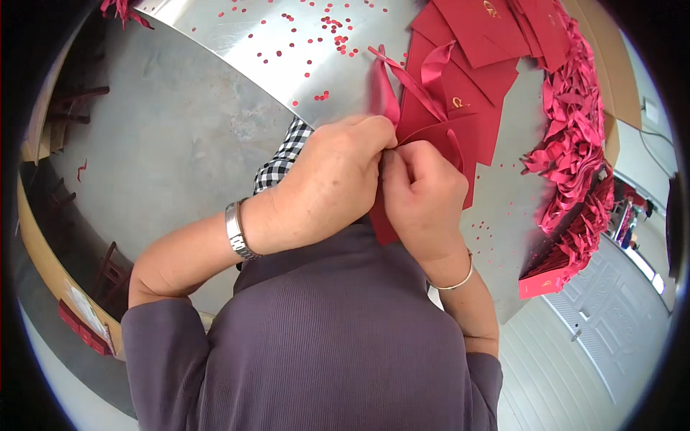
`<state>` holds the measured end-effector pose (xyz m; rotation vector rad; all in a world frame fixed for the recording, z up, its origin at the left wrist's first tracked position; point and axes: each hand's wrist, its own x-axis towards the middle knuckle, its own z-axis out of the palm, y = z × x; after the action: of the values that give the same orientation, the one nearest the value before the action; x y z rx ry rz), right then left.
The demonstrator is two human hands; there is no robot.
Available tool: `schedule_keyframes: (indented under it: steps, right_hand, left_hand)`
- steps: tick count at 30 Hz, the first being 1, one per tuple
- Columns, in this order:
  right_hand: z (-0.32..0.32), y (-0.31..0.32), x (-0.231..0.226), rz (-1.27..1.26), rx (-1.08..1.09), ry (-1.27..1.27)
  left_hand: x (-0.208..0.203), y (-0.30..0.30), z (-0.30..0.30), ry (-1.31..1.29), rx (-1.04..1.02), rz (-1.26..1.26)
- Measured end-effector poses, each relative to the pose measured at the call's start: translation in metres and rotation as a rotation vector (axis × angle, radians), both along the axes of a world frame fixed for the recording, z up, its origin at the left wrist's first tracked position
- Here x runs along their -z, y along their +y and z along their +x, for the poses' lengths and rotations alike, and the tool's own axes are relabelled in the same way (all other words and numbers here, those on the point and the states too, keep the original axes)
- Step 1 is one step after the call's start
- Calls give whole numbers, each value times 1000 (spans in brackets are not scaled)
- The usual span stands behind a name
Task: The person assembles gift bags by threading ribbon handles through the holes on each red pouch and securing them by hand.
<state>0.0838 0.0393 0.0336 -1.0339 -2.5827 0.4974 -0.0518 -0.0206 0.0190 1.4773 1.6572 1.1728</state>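
My left hand (334, 176) and my right hand (425, 197) meet fingertip to fingertip over a flat red paper piece near the table's front edge. Both are closed in a pinch. A satiny red ribbon (386, 97) rises from behind the left fingers, and another loop of ribbon (435, 66) curls beyond them. The exact spot where the fingertips pinch is hidden. Under and beyond the hands lie several flat red paper bags or envelopes (496, 82), overlapping, with small gold emblems.
The metal tabletop (251, 29) carries scattered red paper dots (334, 29). On the right stands a long row of red pieces with bunched ribbons (571, 122), beside a cardboard box (611, 65). Dark wooden stools (111, 280) stand at the left.
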Motion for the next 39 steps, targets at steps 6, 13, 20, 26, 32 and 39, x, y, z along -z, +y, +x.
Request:
schedule_keyframes:
  steps: [6, 13, 20, 26, 32, 39]
  right_hand:
    - [-3, -8, 16, -39, 80, 251]
    - [-1, -7, 25, -43, 40, 282]
    - [3, -5, 16, -138, 55, 272]
    - [7, -7, 17, -140, 63, 285]
    - [9, -7, 14, -52, 33, 175]
    - [35, -15, -16, 209, -228, -2]
  left_hand:
    - [8, -4, 4, 317, -195, 222]
    - [3, -7, 10, 131, -226, 75]
    - [-10, -1, -24, -81, 3, -36]
    - [-11, 27, -49, 167, 375, -108]
    - [-8, 28, -40, 271, 418, -53]
    - [-7, 24, -40, 333, 346, -31]
